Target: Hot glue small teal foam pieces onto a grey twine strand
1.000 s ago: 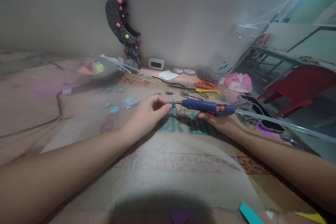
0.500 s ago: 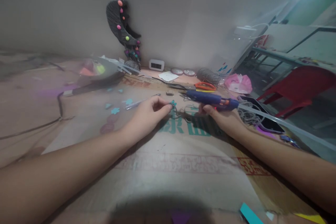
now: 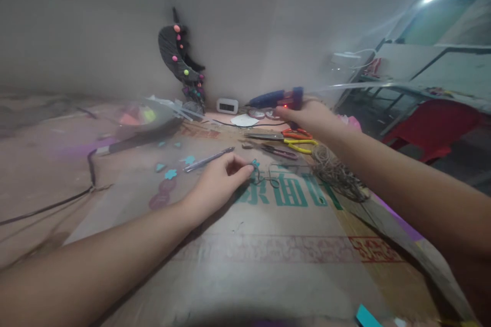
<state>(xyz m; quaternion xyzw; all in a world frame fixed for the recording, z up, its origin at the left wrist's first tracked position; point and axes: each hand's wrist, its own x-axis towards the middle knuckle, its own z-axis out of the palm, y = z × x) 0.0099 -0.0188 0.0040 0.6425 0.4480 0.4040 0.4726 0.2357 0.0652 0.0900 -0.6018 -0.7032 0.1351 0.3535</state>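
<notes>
My left hand (image 3: 226, 179) rests low over the printed cardboard sheet (image 3: 268, 276), thumb and forefinger pinched on a small teal flower (image 3: 255, 163). Grey yarn (image 3: 273, 182) trails right from the flower to a loose tangle of yarn (image 3: 333, 173). My right hand (image 3: 303, 112) is raised near the wall, wrapped round a blue hot glue gun (image 3: 274, 98) whose red light glows. Its nozzle points left, and a long clear glue stick (image 3: 353, 85) sticks out behind. Teal flower cut-outs (image 3: 171, 174) and a pen (image 3: 209, 159) lie left of my left hand.
Scissors with orange handles (image 3: 297, 134), yellow-handled pliers (image 3: 301, 145) and thread snips (image 3: 280, 152) lie beyond my left hand. A small white digital clock (image 3: 227, 106) stands by the wall. A dark crescent ornament (image 3: 172, 48) with coloured dots hangs at the back. A red chair (image 3: 433, 127) stands right.
My right hand has lifted the glue gun up and away from the flower, toward the wall. The left hand still pinches the flower. Scissors and yarn are more exposed, and the view has tilted slightly up.
</notes>
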